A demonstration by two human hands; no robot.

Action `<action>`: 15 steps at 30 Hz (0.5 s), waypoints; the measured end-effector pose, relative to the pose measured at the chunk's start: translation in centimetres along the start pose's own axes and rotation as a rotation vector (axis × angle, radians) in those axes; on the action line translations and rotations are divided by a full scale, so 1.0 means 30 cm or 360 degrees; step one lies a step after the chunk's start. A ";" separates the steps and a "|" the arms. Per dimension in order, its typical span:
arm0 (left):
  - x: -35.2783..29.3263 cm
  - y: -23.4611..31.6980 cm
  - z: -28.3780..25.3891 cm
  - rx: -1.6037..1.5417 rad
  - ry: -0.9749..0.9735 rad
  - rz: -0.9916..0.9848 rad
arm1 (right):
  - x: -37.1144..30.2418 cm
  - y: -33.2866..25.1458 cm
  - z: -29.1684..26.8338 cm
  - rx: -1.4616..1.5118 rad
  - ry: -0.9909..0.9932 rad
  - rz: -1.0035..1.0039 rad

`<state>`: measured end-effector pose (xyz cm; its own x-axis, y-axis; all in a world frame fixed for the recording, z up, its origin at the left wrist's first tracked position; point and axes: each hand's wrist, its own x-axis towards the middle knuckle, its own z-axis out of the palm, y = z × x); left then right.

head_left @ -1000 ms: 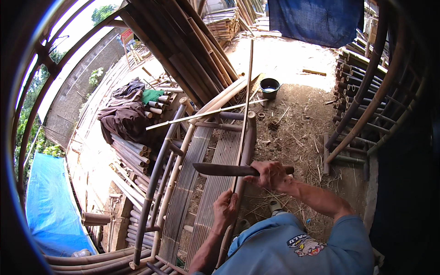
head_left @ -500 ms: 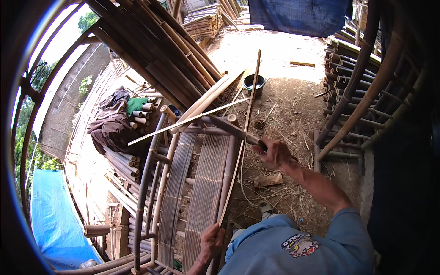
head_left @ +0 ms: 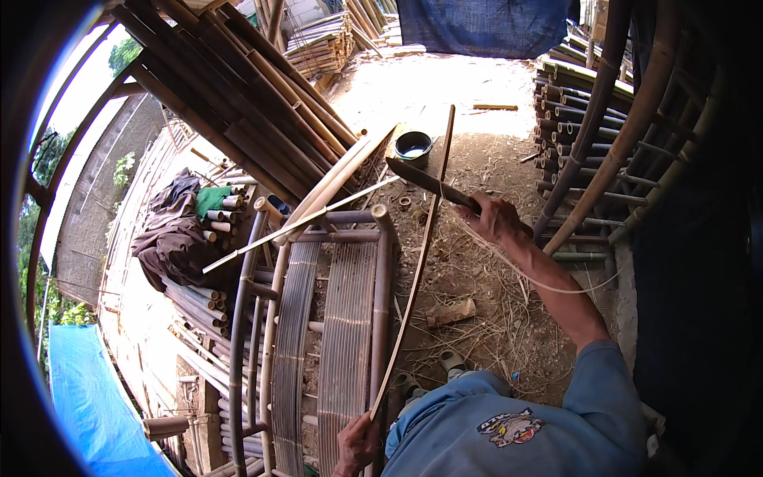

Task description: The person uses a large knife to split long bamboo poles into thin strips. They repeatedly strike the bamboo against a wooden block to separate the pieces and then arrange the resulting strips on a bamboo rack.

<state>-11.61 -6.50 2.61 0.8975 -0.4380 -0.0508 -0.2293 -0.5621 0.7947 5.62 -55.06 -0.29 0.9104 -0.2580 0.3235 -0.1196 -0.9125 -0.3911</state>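
Observation:
My right hand (head_left: 493,219) grips the handle of a long dark knife (head_left: 425,179), its blade pointing away to the upper left against a thin bamboo strip (head_left: 421,246). That strip runs from the far ground down to my left hand (head_left: 358,441), which holds its near end at the bottom of the view. Beside the strip lies a bamboo slatted frame (head_left: 334,334) with rounded pole rails, and a second thin strip (head_left: 302,222) rests across its far end.
Long bamboo poles (head_left: 238,95) lean at the upper left, with stacked cut poles (head_left: 199,302) and a heap of dark cloth (head_left: 171,238) below. A small black bucket (head_left: 413,145) stands on the dirt. A bamboo rack (head_left: 604,143) rises on the right; blue tarp (head_left: 87,397) lower left.
My right hand has carried the knife from low across the frame up and away along the strip. My left hand has slid down to the strip's near end.

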 end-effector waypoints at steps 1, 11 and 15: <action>-0.006 0.003 -0.008 0.0000 -0.0020 -0.0047 | 0.011 -0.003 -0.017 -0.0055 -0.0031 -0.0056; -0.342 -0.331 -0.180 -0.0110 -0.0042 -0.0056 | 0.216 0.332 -0.293 -0.0076 0.0328 0.0925; -0.130 -0.326 -0.078 -0.0869 -0.0006 -0.0738 | 0.156 0.037 -0.235 0.0113 0.0167 0.0702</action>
<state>-11.98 2.34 -3.56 0.8553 -0.2422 -0.4581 0.3976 -0.2601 0.8799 6.95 -59.53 6.86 0.7331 -0.6510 0.1969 -0.4561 -0.6853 -0.5677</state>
